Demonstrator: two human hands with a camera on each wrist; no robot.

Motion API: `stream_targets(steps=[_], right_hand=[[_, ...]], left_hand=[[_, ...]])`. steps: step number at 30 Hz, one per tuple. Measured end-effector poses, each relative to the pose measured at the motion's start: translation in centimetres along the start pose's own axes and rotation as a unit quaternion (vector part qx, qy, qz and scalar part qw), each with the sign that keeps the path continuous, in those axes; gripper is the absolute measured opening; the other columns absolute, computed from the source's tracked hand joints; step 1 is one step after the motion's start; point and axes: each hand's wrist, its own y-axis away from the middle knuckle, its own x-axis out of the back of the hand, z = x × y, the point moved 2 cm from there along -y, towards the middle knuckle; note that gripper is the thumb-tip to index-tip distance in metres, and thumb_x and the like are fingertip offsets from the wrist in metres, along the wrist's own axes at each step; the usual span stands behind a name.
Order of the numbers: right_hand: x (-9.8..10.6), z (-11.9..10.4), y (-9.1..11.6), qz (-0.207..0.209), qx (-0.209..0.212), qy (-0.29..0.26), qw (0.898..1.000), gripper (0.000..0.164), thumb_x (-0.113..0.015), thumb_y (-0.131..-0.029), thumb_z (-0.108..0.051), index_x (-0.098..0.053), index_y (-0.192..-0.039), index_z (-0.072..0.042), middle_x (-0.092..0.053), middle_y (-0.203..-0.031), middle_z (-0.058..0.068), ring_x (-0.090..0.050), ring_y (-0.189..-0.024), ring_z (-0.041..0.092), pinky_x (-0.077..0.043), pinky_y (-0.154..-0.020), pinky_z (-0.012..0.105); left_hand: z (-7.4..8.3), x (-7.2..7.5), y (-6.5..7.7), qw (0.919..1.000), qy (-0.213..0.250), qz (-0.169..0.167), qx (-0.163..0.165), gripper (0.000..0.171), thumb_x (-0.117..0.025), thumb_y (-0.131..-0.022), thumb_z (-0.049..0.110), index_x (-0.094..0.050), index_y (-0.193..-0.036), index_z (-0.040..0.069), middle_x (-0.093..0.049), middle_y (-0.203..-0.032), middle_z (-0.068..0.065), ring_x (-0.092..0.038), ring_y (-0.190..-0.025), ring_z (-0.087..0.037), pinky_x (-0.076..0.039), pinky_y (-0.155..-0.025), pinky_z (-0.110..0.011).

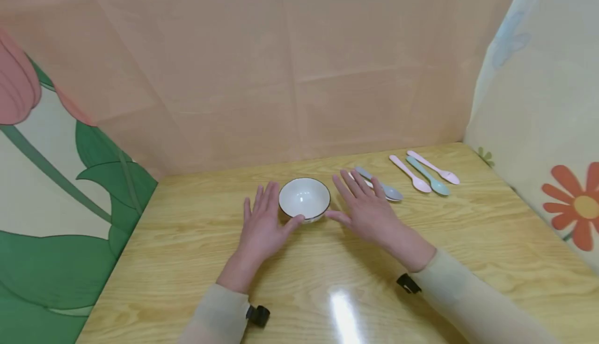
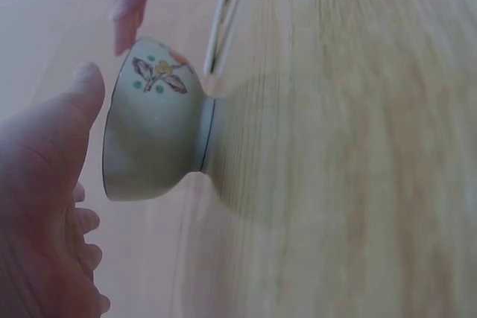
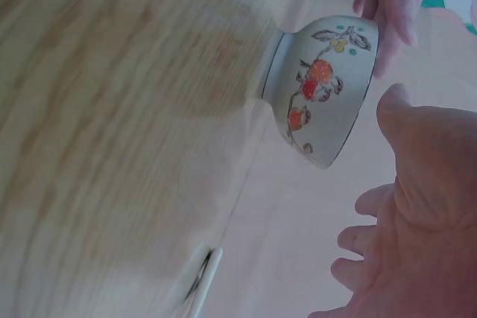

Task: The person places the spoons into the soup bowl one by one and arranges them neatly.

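Note:
A white bowl (image 1: 304,197) with a dark rim stands upright on the wooden table; leaves and red fruit are painted on its outer wall (image 3: 320,87). My left hand (image 1: 264,225) is at the bowl's left side, fingers extended and thumb by the near rim. To the right of the bowl my right hand (image 1: 367,211) is spread, its thumb pointing toward the rim. A gap shows between the right hand and the bowl in the head view. Whether the left hand touches the bowl I cannot tell. Neither hand holds anything.
Behind my right hand lie a grey spoon (image 1: 390,192) and a white one partly under it. Farther right are a pink spoon (image 1: 418,183), a teal spoon (image 1: 438,186) and another pink spoon (image 1: 448,175). A pinkish cloth (image 1: 224,74) hangs along the table's back edge.

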Motion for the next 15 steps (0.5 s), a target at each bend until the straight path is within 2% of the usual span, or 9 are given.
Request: stream_targets(steps=[6, 10, 15], right_hand=[[-0.2, -0.4, -0.5, -0.001, 0.006, -0.017, 1.0, 0.094, -0.063, -0.107, -0.063, -0.027, -0.175, -0.008, -0.023, -0.18, 0.019, -0.016, -0.167, 0.041, -0.011, -0.128, 0.072], [-0.4, -0.6, -0.8, 0.0, 0.012, -0.025, 1.0, 0.095, -0.06, -0.107, -0.065, -0.027, -0.176, -0.009, -0.023, -0.18, 0.019, -0.017, -0.167, 0.042, -0.01, -0.128, 0.072], [-1.2, -0.5, -1.0, 0.001, 0.017, -0.057, 0.998, 0.094, -0.051, -0.108, -0.072, -0.027, -0.176, -0.011, -0.022, -0.181, 0.019, -0.02, -0.165, 0.045, -0.013, -0.127, 0.074]], left_hand=[[0.1, -0.3, -0.3, 0.9999, 0.014, -0.005, 0.004, 0.11, -0.061, -0.102, 0.076, -0.019, -0.177, 0.008, -0.02, -0.182, -0.014, -0.007, -0.169, -0.036, -0.005, -0.13, -0.068], [0.1, -0.5, -0.5, 0.9995, 0.019, -0.021, 0.013, 0.111, -0.057, -0.102, 0.079, -0.014, -0.178, 0.01, -0.016, -0.183, -0.011, -0.005, -0.169, -0.034, -0.004, -0.131, -0.066], [0.2, -0.7, -0.6, 0.999, 0.029, -0.03, 0.018, 0.112, -0.057, -0.102, 0.079, -0.013, -0.178, 0.009, -0.015, -0.183, -0.012, -0.008, -0.169, -0.037, -0.003, -0.131, -0.065]])
